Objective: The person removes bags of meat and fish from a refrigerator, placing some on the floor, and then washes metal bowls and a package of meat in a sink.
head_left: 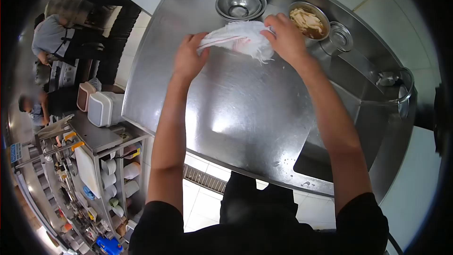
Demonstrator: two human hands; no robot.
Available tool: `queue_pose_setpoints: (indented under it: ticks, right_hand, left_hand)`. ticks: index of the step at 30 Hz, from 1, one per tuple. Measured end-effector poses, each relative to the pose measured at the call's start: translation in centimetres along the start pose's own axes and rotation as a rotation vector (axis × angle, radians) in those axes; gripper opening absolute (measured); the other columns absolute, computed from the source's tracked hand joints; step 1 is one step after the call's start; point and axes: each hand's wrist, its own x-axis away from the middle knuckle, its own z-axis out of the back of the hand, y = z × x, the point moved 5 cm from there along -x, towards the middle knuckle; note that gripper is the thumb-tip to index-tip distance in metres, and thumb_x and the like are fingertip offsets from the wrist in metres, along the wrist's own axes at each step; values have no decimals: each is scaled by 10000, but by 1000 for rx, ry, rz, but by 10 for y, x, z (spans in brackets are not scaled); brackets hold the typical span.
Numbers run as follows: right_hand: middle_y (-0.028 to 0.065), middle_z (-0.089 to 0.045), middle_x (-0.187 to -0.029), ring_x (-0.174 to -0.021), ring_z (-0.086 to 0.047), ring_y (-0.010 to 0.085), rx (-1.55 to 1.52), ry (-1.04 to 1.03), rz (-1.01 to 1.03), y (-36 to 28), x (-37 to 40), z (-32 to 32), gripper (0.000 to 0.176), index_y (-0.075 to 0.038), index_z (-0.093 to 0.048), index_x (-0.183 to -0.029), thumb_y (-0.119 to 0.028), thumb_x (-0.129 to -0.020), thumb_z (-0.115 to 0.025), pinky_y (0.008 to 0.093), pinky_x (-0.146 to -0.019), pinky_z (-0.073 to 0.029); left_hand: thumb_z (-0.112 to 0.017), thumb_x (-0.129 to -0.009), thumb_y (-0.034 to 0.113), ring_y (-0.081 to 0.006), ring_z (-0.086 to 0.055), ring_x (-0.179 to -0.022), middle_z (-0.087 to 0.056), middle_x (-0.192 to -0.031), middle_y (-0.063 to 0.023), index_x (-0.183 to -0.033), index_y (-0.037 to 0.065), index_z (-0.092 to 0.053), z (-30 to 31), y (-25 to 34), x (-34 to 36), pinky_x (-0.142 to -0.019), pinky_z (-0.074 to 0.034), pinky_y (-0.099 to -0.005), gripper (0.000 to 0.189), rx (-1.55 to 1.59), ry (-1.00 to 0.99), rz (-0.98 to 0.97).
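Observation:
A white cloth (pixel 238 40) with a reddish stripe and frayed edge is stretched between my two hands over the steel counter (pixel 236 94). My left hand (pixel 190 56) pinches its left end between thumb and fingers. At the other end, my right hand (pixel 286 38) grips the cloth, fingers curled over its upper right corner. Just behind the cloth sit nested steel bowls (pixel 239 4). Close to the right of my right hand stands a steel bowl of pale strips in brownish liquid (pixel 309 20), with a smaller metal container (pixel 340 37) beside it.
A sink basin (pixel 321 153) with a faucet (pixel 388 78) lies on the right. White lidded bins (pixel 101 108) stand left of the counter, near a shelf rack (pixel 118 174) of dishes. Several people, one in a grey shirt (pixel 51 35), are at the far left.

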Motion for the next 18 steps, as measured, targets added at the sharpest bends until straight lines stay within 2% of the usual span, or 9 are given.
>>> queue_pose_setpoints:
  ticks: [3, 6, 10, 11, 12, 13, 14, 16, 18]
  right_hand:
    - [146, -621, -1357, -1212, -608, 348, 105, -71, 67, 25, 13, -65, 388, -144, -678, -1298, -243, -930, -753, 468, -983, -526]
    - [119, -590, -1451, -1343, -538, 332, 128, -34, 167, 25, 24, -103, 454, -220, -634, -1434, -225, -983, -679, 455, -1106, -467]
    - [37, -606, -1429, -1340, -534, 299, 148, -143, 140, 48, 15, -100, 391, -257, -691, -1353, -161, -977, -638, 440, -1154, -425]
    - [19, -611, -1420, -1335, -537, 292, 144, -216, 161, 55, 17, -101, 391, -264, -706, -1328, -143, -963, -639, 437, -1159, -419]
    - [1, -617, -1411, -1331, -540, 285, 136, -287, 182, 60, 25, -103, 393, -271, -722, -1303, -124, -948, -641, 433, -1165, -413]
    - [50, -689, -1239, -1218, -599, 277, 40, -151, 277, 65, 45, -86, 381, -195, -772, -1195, -22, -893, -617, 416, -1104, -465]
    - [57, -693, -1223, -1198, -609, 281, 40, -139, 306, 74, 69, -70, 386, -193, -778, -1176, 0, -877, -628, 421, -1086, -471]
    - [51, -703, -1178, -1163, -627, 281, 23, -131, 293, 105, 130, -37, 381, -202, -783, -1147, 11, -855, -661, 428, -1066, -476]
    - [67, -712, -1100, -1097, -649, 293, -46, -105, 262, 140, 203, -6, 378, -176, -780, -1102, 47, -808, -699, 430, -1031, -474]
  left_hand:
    - [-641, -1002, 388, -385, -454, -1429, -526, -1529, -163, -1443, 151, -613, -76, -29, 5, -1193, -345, -528, 501, -402, -87, -104]
    - [-604, -1019, 444, -358, -453, -1419, -563, -1494, -134, -1414, 207, -652, -100, -31, 10, -1199, -317, -532, 463, -461, 86, -69]
    - [-616, -1024, 362, -346, -569, -1259, -680, -1262, -92, -1218, 140, -760, -99, -8, 33, -1070, -424, -496, 328, -355, 112, 84]
    - [-625, -1017, 263, -334, -664, -1012, -708, -1037, -108, -1105, 84, -762, -102, 1, 47, -920, -518, -456, 243, -370, 242, -52]
    - [-623, -1007, 224, -325, -665, -934, -700, -977, -111, -1062, 83, -753, -107, 14, 62, -863, -531, -444, 200, -343, 178, -7]
    - [-621, -996, 185, -317, -666, -856, -692, -918, -113, -1020, 81, -744, -118, 33, 81, -806, -545, -432, 163, -314, 116, 34]
    - [-619, -986, 146, -309, -668, -778, -684, -859, -116, -977, 80, -735, -129, 57, 98, -750, -559, -420, 134, -283, 58, 72]
    - [-610, -941, 84, -296, -659, -691, -654, -766, -112, -868, 98, -682, -176, 103, 144, -649, -552, -415, 104, -249, 47, -52]
    - [-636, -899, 84, -282, -667, -742, -667, -853, -97, -966, 117, -675, -214, 157, 193, -669, -553, -436, 84, 82, -56, -116]
